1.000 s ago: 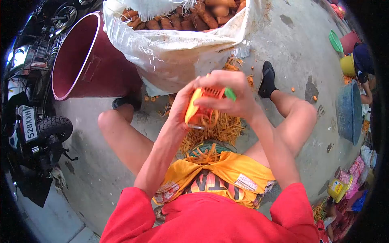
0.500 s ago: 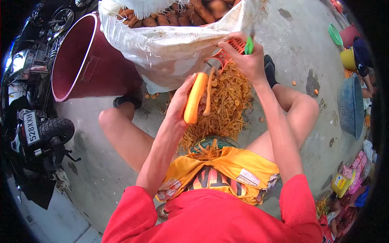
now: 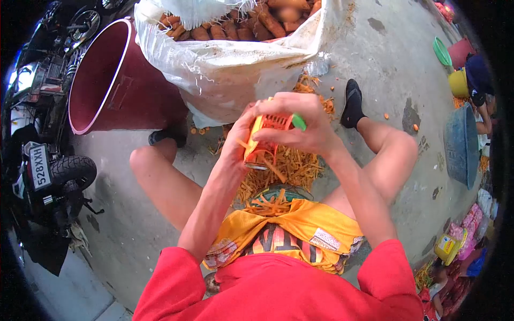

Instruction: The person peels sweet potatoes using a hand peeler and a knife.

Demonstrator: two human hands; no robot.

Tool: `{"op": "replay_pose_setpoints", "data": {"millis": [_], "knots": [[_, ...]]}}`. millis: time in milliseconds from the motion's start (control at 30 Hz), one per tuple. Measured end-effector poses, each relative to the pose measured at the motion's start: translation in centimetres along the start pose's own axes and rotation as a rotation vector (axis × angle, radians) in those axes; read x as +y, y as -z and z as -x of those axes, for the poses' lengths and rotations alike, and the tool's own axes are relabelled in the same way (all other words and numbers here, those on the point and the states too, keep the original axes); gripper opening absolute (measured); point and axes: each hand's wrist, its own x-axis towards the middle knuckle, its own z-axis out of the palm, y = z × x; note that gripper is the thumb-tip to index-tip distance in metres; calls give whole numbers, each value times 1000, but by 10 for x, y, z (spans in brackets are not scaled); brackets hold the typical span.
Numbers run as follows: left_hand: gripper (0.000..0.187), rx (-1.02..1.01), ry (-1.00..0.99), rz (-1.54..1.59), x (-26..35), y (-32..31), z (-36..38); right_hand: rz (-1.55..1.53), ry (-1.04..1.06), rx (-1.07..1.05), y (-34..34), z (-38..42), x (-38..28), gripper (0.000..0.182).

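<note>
A carrot (image 3: 255,134), mostly covered by fingers, is gripped in my left hand (image 3: 235,140). My right hand (image 3: 310,124) is wrapped round an orange slotted peeler (image 3: 276,122) with a green end. The peeler lies against the carrot, and its metal edge shows at the near end. An orange strip of peel hangs just below it. Under both hands spreads a heap of carrot peelings (image 3: 294,170) between my legs. More peelings rest on a greenish container (image 3: 289,191) close to my shorts.
Ahead stands a white sack (image 3: 241,67) full of unpeeled carrots (image 3: 230,31). A large dark red tub (image 3: 144,91) tilts at its left. Motorbikes (image 3: 53,176) stand far left. At right are a blue tub (image 3: 461,144), a yellow bucket (image 3: 458,84) and another person's arm (image 3: 483,120).
My right hand has come down and left, bringing the peeler from beyond the carrot onto it. The hands, apart before, now meet. The carrot is more hidden.
</note>
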Motion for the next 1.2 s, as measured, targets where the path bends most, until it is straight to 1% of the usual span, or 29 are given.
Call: {"op": "replay_pose_setpoints", "data": {"millis": [33, 67, 100, 133, 167, 200, 233, 267, 300, 333, 400, 433, 467, 533, 567, 633, 667, 700, 733, 767, 800, 867, 933, 967, 1033, 1067, 1133, 1167, 1200], "knots": [[36, -93, 24, 27, 1, 2, 5, 24, 53, 11, -2, 1, 12, 26], [36, -76, 31, 27, -2, 4, 9, 46, 95, 26, -2, 4, 23, 26], [30, 21, 33, -25, -3, -3, 11, -31, -163, 139, 5, 5, 26, 26], [24, 105, 26, -77, -3, -9, 7, -27, -162, 141, 15, 3, 34, 26], [27, 10, 102, 49, -2, 6, -1, -2, -219, 225, 25, 1, 40, 26], [27, 4, 95, 52, -1, 5, -2, 21, -271, 307, 29, -2, 45, 26], [29, -81, 102, 110, 2, 3, -3, -79, -264, 332, 20, -1, 39, 23], [31, -164, 111, 166, 5, 2, -3, -83, -257, 326, 9, 5, 29, 23], [34, -11, 79, 92, 6, -13, 0, -56, -109, 201, -5, 9, 11, 21], [34, -12, 73, 89, 7, -20, 1, -29, 40, 80, -12, 9, 2, 19], [32, 151, 87, 140, 5, -25, 4, 7, 30, 91, -11, 6, 10, 17], [31, 80, 42, 94, 0, -13, 2, 48, 10, 103, -11, 7, 14, 16], [31, 79, 51, 94, -2, -4, 0, 52, 3, 107, -2, 6, 23, 16], [31, 82, 103, 117, 1, -1, -1, 192, -224, 299, 21, -2, 39, 20], [31, 123, 132, 177, 1, -8, 2, 196, -220, 298, 24, -1, 39, 20], [31, 64, 122, 190, 2, -2, -5, -215, -295, 375, 26, -1, 28, 23], [31, 13, 116, 206, 1, 2, -6, -214, -299, 369, 16, 5, 20, 23], [31, 15, 114, 211, 0, -3, -4, -139, -193, 242, -1, 12, 10, 24], [32, 91, 91, 144, 1, -12, -1, -65, -88, 119, -11, 16, 5, 26], [33, 169, 70, 75, 2, -16, 0, -69, -91, 122, -14, 17, 7, 26], [33, 177, 74, 72, 1, -10, -1, -90, -104, 64, -18, 19, 8, 25], [33, 0, 60, 126, -1, 4, -2, -114, -127, 8, -18, 22, 15, 25], [32, 36, 47, 44, 1, 10, 0, 68, -213, 152, 0, 15, 33, 23], [32, 52, 80, 28, 1, 14, -4, 71, -212, 150, 11, 11, 39, 23], [33, 117, 99, 32, -1, 6, -3, 280, -108, 343, 27, 1, 44, 21], [33, 115, 95, 29, -1, 4, -4, 278, -104, 344, 27, 1, 46, 21], [32, 36, 149, 144, -2, 8, -6, -42, -246, 369, 20, 0, 37, 18], [32, -134, 174, 272, -1, 14, -8, -76, -241, 312, 9, 6, 26, 16], [32, -133, 171, 272, 0, 4, -5, -78, -240, 310, -4, 12, 14, 16]]}}
